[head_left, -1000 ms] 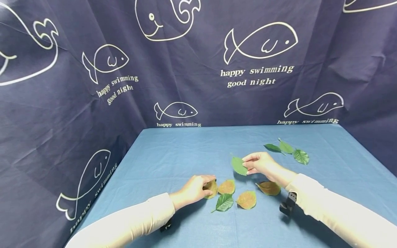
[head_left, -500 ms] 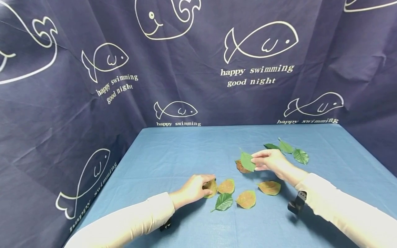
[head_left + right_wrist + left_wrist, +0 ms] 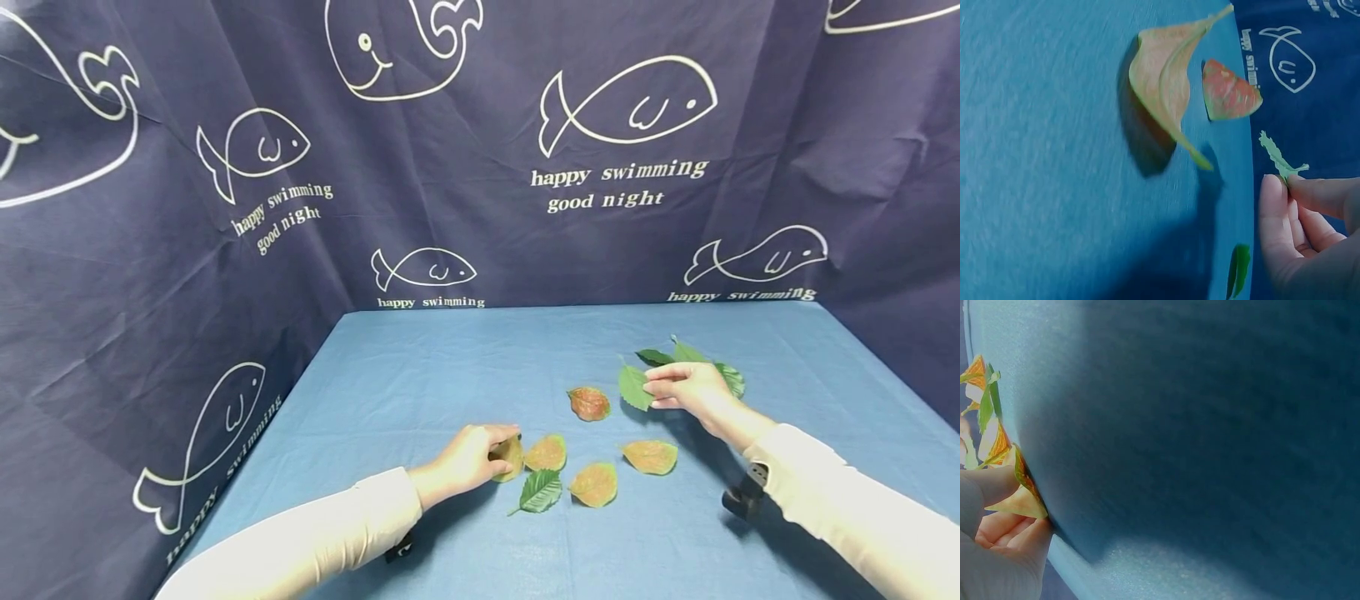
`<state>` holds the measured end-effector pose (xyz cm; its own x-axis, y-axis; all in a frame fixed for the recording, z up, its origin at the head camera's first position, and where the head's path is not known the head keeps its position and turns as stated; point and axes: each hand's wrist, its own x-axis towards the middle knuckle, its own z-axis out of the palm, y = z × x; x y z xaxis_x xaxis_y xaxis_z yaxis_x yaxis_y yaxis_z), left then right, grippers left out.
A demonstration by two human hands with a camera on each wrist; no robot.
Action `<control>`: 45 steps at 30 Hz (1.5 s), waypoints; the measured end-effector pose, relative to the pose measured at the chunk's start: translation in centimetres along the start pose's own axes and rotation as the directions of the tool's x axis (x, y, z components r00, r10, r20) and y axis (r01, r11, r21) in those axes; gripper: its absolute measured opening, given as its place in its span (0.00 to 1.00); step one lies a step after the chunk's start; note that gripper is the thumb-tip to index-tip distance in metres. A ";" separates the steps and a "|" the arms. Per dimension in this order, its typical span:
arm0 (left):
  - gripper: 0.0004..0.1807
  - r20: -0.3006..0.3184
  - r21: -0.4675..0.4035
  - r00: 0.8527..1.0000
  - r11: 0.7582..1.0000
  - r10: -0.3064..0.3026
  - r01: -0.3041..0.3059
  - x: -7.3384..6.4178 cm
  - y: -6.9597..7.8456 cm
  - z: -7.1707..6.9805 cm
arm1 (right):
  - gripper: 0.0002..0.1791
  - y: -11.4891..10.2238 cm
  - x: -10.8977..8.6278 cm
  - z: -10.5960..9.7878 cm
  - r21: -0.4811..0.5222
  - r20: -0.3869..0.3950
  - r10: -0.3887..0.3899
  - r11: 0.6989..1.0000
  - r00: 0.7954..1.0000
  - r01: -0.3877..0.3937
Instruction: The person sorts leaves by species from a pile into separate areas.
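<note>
The right hand (image 3: pixel 696 393) pinches a green leaf (image 3: pixel 635 389).

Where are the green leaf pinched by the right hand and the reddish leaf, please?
Pinched green leaf (image 3: pixel 634 388): head view, middle of its blade.
Reddish leaf (image 3: pixel 590 404): head view, middle of its blade.

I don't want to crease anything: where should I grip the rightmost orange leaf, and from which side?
Probably pinch the rightmost orange leaf at the end opposite its stem, coming from the right: the stem points left, and the right wrist view shows the leaf curled, apparently lifting off the blue cloth.
</note>
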<state>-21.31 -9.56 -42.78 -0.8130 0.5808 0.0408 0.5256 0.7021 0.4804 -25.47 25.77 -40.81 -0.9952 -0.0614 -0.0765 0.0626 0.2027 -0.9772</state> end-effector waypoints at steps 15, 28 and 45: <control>0.28 0.017 -0.013 1.000 1.000 -0.010 0.011 0.0 0.1 0.2 | 0.10 1.6 0.5 -2.6 0.106 -0.026 0.009 0.994 1.000 -0.006; 0.28 0.011 -0.012 1.000 1.000 -0.019 0.019 0.1 0.1 0.0 | 0.09 2.0 0.1 -4.2 0.104 -0.110 0.019 0.995 0.994 -0.007; 0.28 0.017 -0.011 1.000 1.000 -0.020 0.021 0.1 0.0 0.0 | 0.21 1.8 0.9 -6.2 -0.075 -0.184 0.139 0.985 0.973 -0.155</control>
<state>-21.38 -9.47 -42.73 -0.8192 0.5732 0.0159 0.5058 0.7093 0.4910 -26.68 32.16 -41.37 -0.9735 0.1484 -0.1742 0.2106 0.2827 -0.9358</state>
